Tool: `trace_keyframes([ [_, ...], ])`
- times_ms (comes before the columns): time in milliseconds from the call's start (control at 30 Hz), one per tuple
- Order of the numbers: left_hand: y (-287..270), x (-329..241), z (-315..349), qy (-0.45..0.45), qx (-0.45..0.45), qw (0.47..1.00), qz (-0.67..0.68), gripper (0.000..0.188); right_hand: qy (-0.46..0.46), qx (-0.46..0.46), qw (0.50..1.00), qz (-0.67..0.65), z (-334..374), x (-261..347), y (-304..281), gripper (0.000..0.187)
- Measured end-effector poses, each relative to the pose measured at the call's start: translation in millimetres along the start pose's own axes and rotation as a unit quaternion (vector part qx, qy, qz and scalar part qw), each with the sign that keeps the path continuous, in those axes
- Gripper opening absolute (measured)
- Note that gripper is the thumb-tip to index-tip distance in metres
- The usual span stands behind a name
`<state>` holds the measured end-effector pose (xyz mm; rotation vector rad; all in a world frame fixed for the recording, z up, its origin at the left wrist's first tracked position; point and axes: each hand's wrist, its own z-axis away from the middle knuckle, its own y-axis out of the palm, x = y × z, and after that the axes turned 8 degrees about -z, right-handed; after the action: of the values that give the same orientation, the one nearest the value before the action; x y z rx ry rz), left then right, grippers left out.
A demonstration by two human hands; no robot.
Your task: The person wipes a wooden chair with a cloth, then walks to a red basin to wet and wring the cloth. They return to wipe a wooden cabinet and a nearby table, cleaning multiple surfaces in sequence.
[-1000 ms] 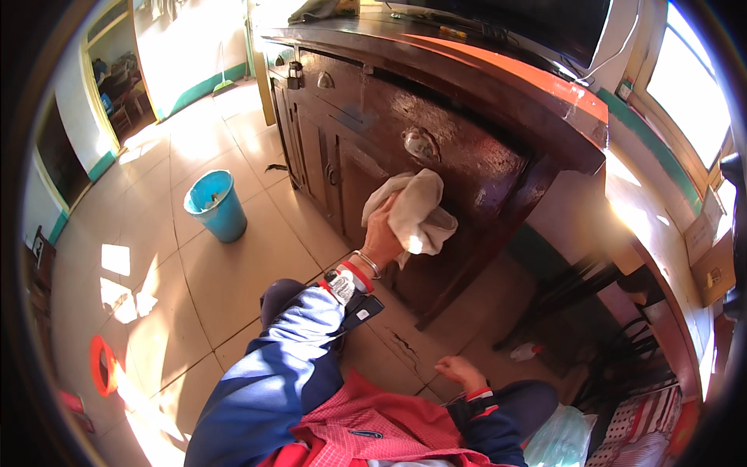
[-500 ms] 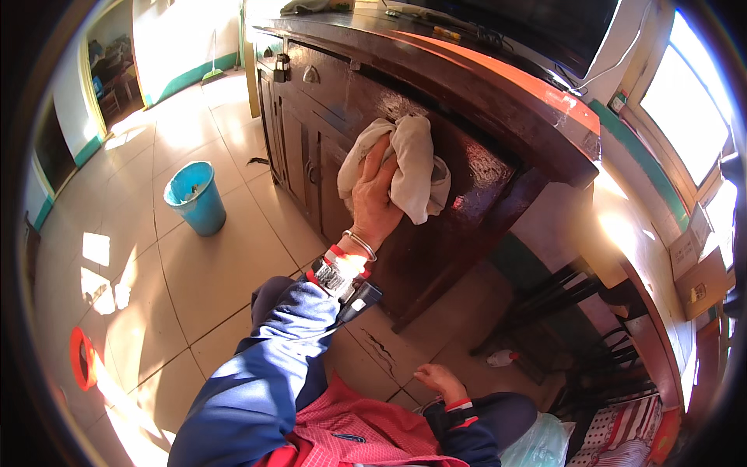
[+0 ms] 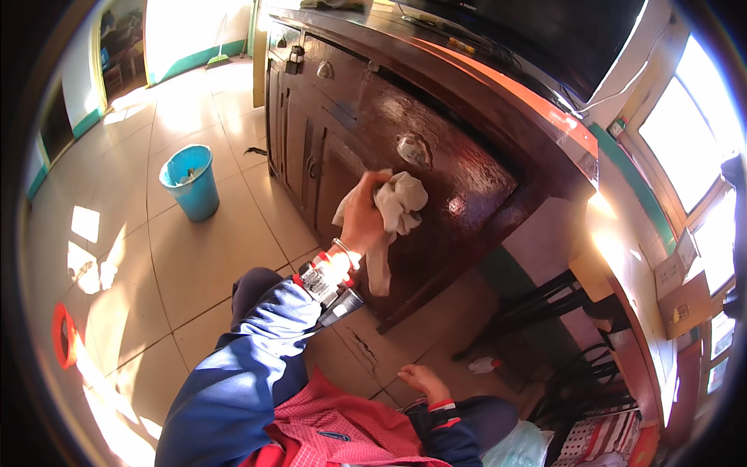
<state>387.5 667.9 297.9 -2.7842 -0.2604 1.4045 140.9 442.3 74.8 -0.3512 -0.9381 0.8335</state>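
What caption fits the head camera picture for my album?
Left hand holds a pale cloth by a brown cabinet, blue bucket nearby.

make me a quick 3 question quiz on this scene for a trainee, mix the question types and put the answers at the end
1. Multiple choice: the left hand is holding
a) a brush
b) a cloth
c) a sponge

2. True or false: the blue bin stands upright on the floor.

3. Fill in the blank: the ___ hand is away from the cabinet.

Key:
1. b, a pale cloth
2. True
3. Right; the right hand is low, apart from the cabinet front
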Motion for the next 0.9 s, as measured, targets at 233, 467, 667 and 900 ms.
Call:
trace_keyframes([
  [233,-11.6,-5.0,-38.3,-0.091,-0.159,0.982,-0.047,0.047,-0.024,-0.023,0.999,0.006,7.9,0.6,-0.6,0.039],
  [467,3.8,-31.9,-49.5,0.077,-0.28,0.944,-0.16,0.036,-0.013,-0.013,1.0,-0.014,10.8,4.5,-1.5,0.039],
  [667,40.4,-51.3,-26.5,0.118,-0.198,0.958,-0.169,0.047,-0.006,-0.002,1.0,-0.019,8.1,3.2,-1.9,0.04],
  [900,42.2,-45.0,2.5,0.179,-0.136,0.958,-0.177,0.057,-0.032,-0.024,0.999,0.02,-1.7,1.0,3.3,0.042],
])
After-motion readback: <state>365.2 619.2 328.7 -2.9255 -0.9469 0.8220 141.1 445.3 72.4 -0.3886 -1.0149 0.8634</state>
